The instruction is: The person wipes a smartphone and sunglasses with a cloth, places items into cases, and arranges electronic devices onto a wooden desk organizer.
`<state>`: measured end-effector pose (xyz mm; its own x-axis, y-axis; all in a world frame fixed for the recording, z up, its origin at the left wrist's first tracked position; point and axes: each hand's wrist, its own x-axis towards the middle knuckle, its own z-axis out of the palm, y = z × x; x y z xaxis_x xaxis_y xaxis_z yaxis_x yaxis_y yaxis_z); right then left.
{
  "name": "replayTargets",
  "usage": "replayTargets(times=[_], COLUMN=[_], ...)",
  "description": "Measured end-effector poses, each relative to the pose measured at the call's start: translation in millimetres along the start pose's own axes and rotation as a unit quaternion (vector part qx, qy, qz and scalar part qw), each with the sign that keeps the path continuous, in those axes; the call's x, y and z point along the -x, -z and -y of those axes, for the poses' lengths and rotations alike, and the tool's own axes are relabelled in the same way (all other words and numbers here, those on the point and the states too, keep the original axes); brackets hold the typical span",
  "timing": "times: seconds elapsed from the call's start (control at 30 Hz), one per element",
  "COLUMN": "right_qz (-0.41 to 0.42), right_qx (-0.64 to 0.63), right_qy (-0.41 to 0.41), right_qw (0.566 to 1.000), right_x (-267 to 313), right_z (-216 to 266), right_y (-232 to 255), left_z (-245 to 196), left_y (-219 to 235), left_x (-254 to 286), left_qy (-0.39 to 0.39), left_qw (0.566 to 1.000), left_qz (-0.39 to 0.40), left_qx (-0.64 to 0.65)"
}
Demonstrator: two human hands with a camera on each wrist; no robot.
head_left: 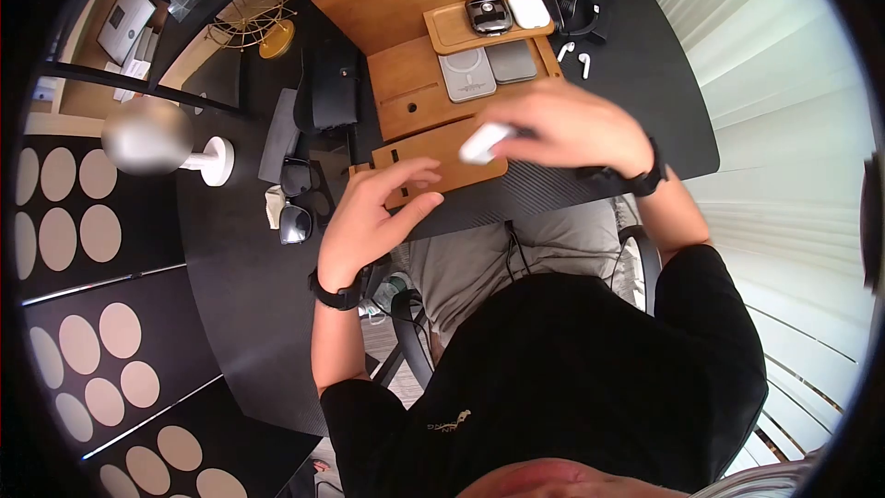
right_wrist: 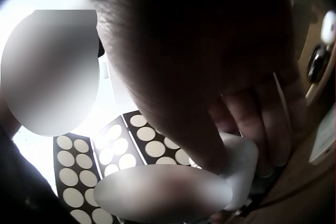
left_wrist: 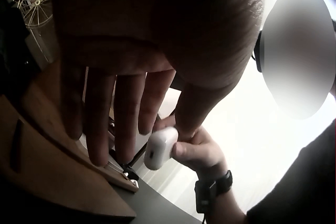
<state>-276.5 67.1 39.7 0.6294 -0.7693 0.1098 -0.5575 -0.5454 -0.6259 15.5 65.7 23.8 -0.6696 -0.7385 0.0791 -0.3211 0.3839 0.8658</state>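
Note:
My right hand (head_left: 581, 124) grips a small white earbud case (head_left: 479, 144) over the front of a wooden desk organizer (head_left: 392, 83). In the left wrist view the case (left_wrist: 160, 148) shows rounded ends, with the right thumb along its side. My left hand (head_left: 369, 221) hovers left of the case, its fingers extended and nothing in them. On the organizer's raised shelf lie a dark, glossy rounded case (head_left: 489, 14) and a second white case (head_left: 528, 9). Below them rest a pale flat device with a ring (head_left: 467, 72) and a grey flat device (head_left: 511, 62).
Two white earbuds (head_left: 584, 65) lie on the black desk (head_left: 645, 101), right of the organizer, near a black stand (head_left: 576, 14). To the left are sunglasses (head_left: 296, 221), a black case (head_left: 330, 97), a white lamp-like object (head_left: 218, 161) and a gold wheel ornament (head_left: 253, 18).

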Motion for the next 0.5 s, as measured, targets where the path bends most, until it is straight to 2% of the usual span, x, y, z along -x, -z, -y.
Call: replayTargets(times=[0.03,0.1,0.17,0.23,0.33,0.47,0.5], right_qz=[-0.027,-0.038,-0.066,-0.099,-0.004,-0.030,-0.028], right_qx=[0.011,0.002,0.020,0.055,0.079,0.078,0.090], right_qy=[0.012,-0.041,-0.117,-0.156,-0.270,-0.265,-0.313], right_qw=[1.000,0.998,0.991,0.981,0.960,0.961,0.945], right_x=[6.1,22.7,39.7,55.5,70.0,76.7,71.7], right_z=[-17.0,-44.1,-66.8,-90.0,-106.1,-121.6,-115.1], right_y=[4.8,22.3,36.1,42.9,54.8,48.8,50.3], left_z=[1.2,3.9,3.0,4.7,4.2,8.5,9.6], left_y=[4.0,12.1,14.5,17.2,19.5,19.2,19.0], left_x=[0.4,0.7,1.6,1.8,2.3,1.8,1.6], left_qy=[-0.001,-0.014,-0.011,-0.013,0.009,-0.001,-0.005], left_qw=[1.000,0.999,0.999,0.999,0.999,0.999,0.999], left_qz=[-0.001,0.006,-0.004,-0.011,-0.017,-0.021,-0.019], left_qx=[0.001,-0.051,-0.032,-0.036,-0.029,-0.031,-0.032])
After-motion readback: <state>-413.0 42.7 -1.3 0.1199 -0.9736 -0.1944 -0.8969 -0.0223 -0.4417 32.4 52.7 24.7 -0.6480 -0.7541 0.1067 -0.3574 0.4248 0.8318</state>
